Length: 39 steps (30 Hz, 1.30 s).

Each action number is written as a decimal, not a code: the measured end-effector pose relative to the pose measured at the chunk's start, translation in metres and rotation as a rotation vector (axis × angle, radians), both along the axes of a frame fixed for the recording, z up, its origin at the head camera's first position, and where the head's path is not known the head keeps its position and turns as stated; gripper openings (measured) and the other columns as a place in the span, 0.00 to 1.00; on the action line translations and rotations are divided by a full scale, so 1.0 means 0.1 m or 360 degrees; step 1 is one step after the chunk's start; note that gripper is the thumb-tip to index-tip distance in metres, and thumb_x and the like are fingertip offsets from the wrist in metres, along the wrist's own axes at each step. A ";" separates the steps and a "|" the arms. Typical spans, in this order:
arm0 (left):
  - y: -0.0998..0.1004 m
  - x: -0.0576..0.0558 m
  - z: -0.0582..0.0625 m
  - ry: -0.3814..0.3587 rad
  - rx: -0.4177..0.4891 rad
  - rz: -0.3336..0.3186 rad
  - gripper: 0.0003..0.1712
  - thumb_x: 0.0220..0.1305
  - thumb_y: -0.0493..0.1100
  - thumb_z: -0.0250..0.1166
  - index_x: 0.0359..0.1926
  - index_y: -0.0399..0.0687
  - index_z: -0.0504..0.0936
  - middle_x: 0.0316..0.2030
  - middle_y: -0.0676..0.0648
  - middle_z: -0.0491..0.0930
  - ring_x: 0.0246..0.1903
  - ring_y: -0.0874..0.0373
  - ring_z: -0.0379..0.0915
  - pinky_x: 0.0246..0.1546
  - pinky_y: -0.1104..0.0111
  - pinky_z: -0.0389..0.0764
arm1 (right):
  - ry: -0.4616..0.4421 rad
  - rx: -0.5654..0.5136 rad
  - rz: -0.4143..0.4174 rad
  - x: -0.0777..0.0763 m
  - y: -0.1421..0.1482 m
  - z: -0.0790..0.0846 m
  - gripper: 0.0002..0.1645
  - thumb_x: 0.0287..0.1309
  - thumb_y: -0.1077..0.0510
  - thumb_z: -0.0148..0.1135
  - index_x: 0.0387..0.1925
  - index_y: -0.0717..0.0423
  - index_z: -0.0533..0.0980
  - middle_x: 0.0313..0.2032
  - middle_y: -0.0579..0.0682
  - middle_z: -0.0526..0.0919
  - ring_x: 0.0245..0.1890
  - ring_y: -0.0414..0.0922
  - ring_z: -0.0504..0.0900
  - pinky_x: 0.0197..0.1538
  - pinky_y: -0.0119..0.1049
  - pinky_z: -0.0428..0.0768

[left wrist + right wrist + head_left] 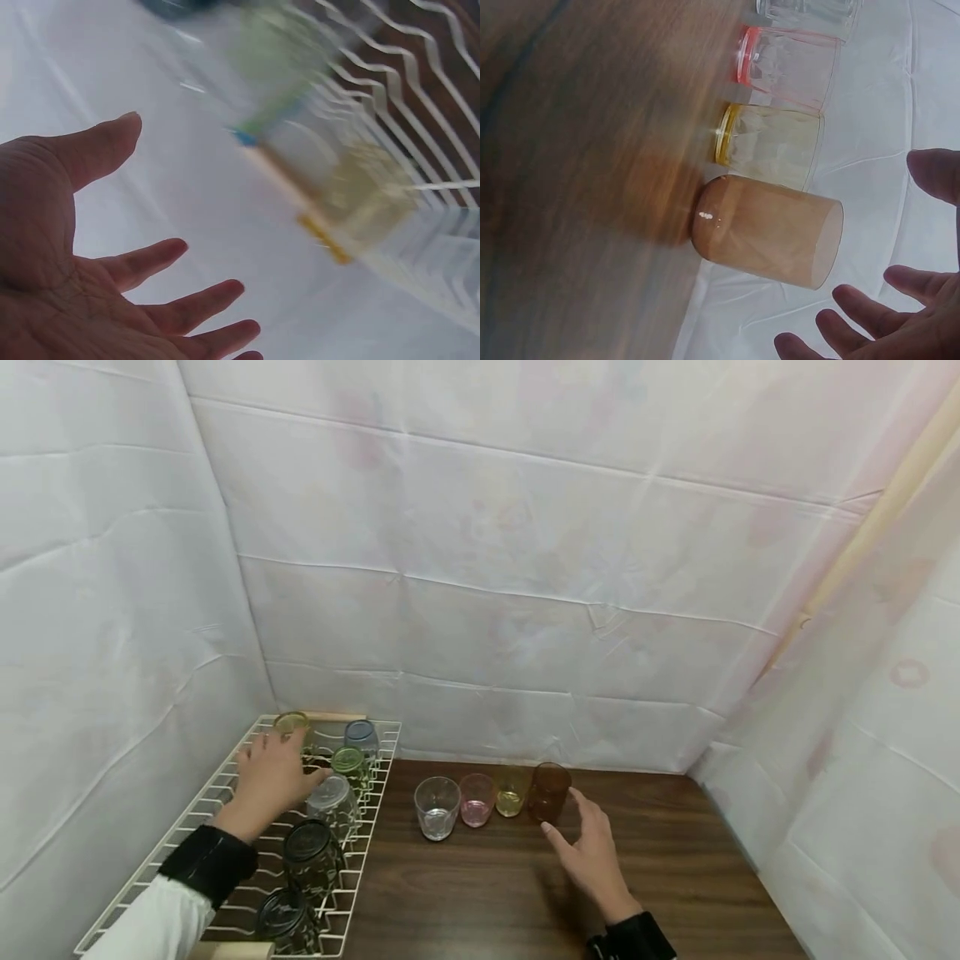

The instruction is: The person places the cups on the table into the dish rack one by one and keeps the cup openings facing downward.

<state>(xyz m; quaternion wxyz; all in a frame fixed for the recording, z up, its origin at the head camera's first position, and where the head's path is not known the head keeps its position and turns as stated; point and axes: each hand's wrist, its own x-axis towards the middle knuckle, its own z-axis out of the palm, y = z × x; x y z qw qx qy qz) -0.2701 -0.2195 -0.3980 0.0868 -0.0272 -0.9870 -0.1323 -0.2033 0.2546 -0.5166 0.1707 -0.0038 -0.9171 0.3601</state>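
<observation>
My left hand (270,781) is over the white wire rack (365,860), fingers spread. Its fingertips are near a yellow glass (291,722) at the rack's far left; the left wrist view shows the palm bare and apart from that blurred glass (367,195). On the wooden table, my right hand (592,856) is beside a brown glass (549,789), thumb and fingers parted. A gap shows between the hand and this upright glass (769,232) in the right wrist view. Left of it stand a yellow glass (510,793), a pink glass (477,800) and a clear glass (437,808).
Along the rack's right side are a blue glass (362,735), a green glass (349,762), a clear mug (332,797) and two dark mugs, one (309,847) behind the other (285,914). Pale sheeting (487,635) encloses the table (450,902) at back and sides.
</observation>
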 end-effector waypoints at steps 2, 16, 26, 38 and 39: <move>0.12 0.15 0.08 0.0053 0.0004 -0.0047 0.50 0.66 0.59 0.73 0.77 0.35 0.66 0.71 0.18 0.63 0.72 0.16 0.55 0.66 0.22 0.59 | -0.0018 0.0029 0.0009 -0.03 -0.01 0.01 0.50 0.67 0.45 0.74 0.80 0.59 0.62 0.74 0.68 0.69 0.75 0.68 0.67 0.72 0.69 0.72; 0.83 1.23 0.21 0.0382 0.0156 -0.0337 0.46 0.59 0.61 0.79 0.73 0.47 0.76 0.69 0.31 0.76 0.72 0.25 0.67 0.64 0.25 0.68 | -0.0142 0.0224 0.0125 -0.47 0.02 0.18 0.53 0.65 0.50 0.76 0.83 0.58 0.58 0.81 0.70 0.55 0.81 0.72 0.54 0.73 0.73 0.69; 1.01 1.61 -0.34 0.0644 0.0299 -0.0551 0.42 0.45 0.65 0.85 0.61 0.59 0.84 0.57 0.49 0.85 0.53 0.46 0.85 0.43 0.43 0.85 | -0.0318 0.0348 0.0152 -0.71 0.00 0.18 0.57 0.64 0.51 0.76 0.85 0.54 0.54 0.84 0.69 0.49 0.83 0.72 0.50 0.72 0.79 0.64; 1.05 1.50 -1.47 0.0528 0.0309 -0.0378 0.45 0.38 0.73 0.84 0.60 0.71 0.83 0.54 0.52 0.86 0.46 0.47 0.86 0.34 0.50 0.81 | -0.0308 0.0519 0.0188 -0.87 -0.01 0.10 0.47 0.69 0.55 0.71 0.81 0.62 0.60 0.78 0.68 0.63 0.75 0.72 0.67 0.67 0.65 0.78; 1.03 1.49 -1.53 0.0505 0.0301 -0.0368 0.45 0.41 0.75 0.82 0.61 0.70 0.82 0.55 0.52 0.86 0.46 0.47 0.86 0.34 0.50 0.80 | -0.0296 0.0537 0.0190 -0.89 -0.01 0.11 0.47 0.69 0.56 0.71 0.81 0.63 0.61 0.78 0.69 0.63 0.74 0.72 0.68 0.65 0.64 0.80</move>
